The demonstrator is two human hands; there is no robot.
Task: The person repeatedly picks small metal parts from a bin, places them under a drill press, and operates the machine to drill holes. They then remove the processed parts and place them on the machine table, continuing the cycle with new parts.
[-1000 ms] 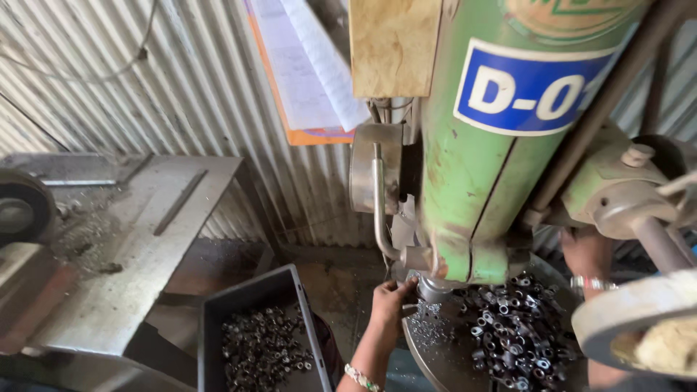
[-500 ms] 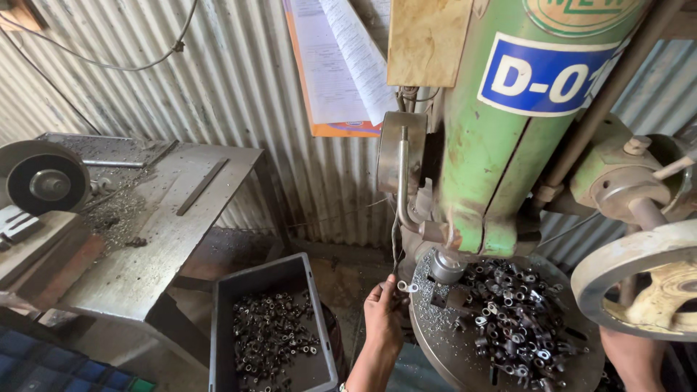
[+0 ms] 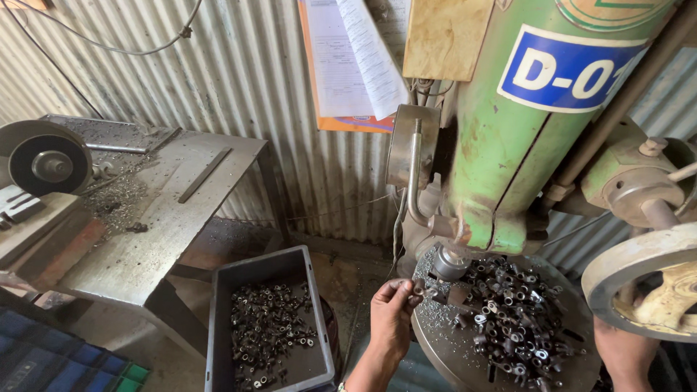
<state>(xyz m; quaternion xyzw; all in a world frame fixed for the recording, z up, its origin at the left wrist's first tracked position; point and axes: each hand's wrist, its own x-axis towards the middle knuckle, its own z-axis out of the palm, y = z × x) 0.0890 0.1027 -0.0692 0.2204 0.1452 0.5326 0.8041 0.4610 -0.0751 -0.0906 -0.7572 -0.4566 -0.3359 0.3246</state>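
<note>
A green drill press (image 3: 523, 145) stands over a round metal table (image 3: 435, 356) heaped with several small dark metal sleeves (image 3: 508, 319). At the table's left edge my left hand (image 3: 390, 316) pinches one small metal sleeve (image 3: 418, 285) between its fingertips, just left of the spindle nose (image 3: 449, 263). My right hand (image 3: 623, 354) shows at the lower right, mostly hidden beneath the pale handwheel (image 3: 639, 279); its fingers are out of sight.
A grey plastic crate (image 3: 218, 327) with more sleeves sits on the floor left of the table. A steel bench (image 3: 145, 239) with a grinder wheel (image 3: 43, 163) and swarf stands at the left. Corrugated sheet wall and hanging papers (image 3: 348, 65) are behind.
My left hand has drawn back from under the spindle to the table's left edge, holding a small sleeve. The view has swung left, showing more of the bench and crate.
</note>
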